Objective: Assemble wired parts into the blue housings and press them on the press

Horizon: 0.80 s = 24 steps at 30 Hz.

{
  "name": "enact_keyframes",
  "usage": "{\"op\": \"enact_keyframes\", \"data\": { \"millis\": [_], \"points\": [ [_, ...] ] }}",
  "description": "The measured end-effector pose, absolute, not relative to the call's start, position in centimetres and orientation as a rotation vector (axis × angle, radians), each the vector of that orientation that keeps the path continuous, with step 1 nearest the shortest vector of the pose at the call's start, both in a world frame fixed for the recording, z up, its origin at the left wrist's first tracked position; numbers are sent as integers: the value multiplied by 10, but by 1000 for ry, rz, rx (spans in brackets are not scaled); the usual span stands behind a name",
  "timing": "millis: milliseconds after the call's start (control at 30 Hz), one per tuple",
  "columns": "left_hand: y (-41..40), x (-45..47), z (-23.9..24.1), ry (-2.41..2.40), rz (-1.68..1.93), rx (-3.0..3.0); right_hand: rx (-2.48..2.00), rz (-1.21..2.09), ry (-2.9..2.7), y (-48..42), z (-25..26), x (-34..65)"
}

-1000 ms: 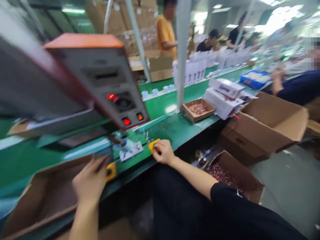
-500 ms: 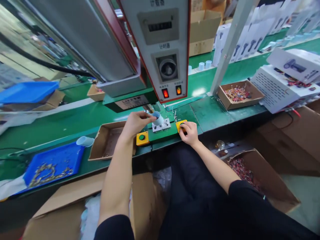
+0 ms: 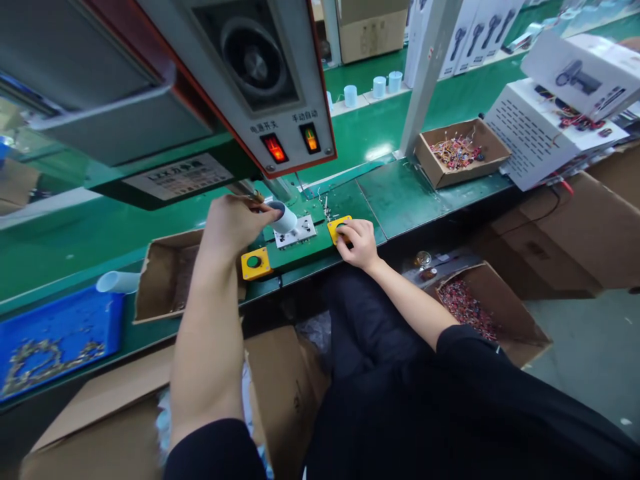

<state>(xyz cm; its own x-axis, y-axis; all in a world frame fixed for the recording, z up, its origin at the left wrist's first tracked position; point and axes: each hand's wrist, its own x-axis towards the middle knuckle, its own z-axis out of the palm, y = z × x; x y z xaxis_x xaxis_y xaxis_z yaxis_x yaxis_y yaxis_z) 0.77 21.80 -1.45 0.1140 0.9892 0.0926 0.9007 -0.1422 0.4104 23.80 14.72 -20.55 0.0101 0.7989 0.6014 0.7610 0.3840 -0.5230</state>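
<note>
My left hand [image 3: 237,223] is closed, its fingertips gripping the rim of a light blue plastic cup [image 3: 286,221]. The cup leans slightly over a metal fixture plate [image 3: 303,233] under the press head [image 3: 170,177]; whether its base rests on the plate I cannot tell. My right hand [image 3: 359,243] has its fingers curled over a yellow push-button box [image 3: 332,231], largely covering the button. A second yellow box with a green button [image 3: 255,263] stands near my left wrist, untouched.
On the left lie a blue tray [image 3: 114,320] of small metal parts, another light blue cup [image 3: 118,282] and a cardboard tray [image 3: 150,283]. The press control panel [image 3: 300,87] hangs close above my hands. Wired parts fill a box [image 3: 435,175] at right, beside a white perforated case [image 3: 520,127].
My view has moved closer to the press and shifted right. The cup in my left hand now leans more. My right hand stays at its button box.
</note>
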Motion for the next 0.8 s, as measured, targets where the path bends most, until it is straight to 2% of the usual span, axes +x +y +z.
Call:
{"op": "enact_keyframes", "data": {
  "millis": [567, 700, 800],
  "points": [
    [222, 13, -6, 1924, 417, 2084, -1351, 42, -1731, 145, -202, 236],
    [199, -7, -30, 1883, 794, 2029, -1374, 40, -1728, 145, -199, 237],
    [161, -30, -69, 2088, 984, 2105, -1376, 25, -1717, 144, -198, 236]
  ]
}}
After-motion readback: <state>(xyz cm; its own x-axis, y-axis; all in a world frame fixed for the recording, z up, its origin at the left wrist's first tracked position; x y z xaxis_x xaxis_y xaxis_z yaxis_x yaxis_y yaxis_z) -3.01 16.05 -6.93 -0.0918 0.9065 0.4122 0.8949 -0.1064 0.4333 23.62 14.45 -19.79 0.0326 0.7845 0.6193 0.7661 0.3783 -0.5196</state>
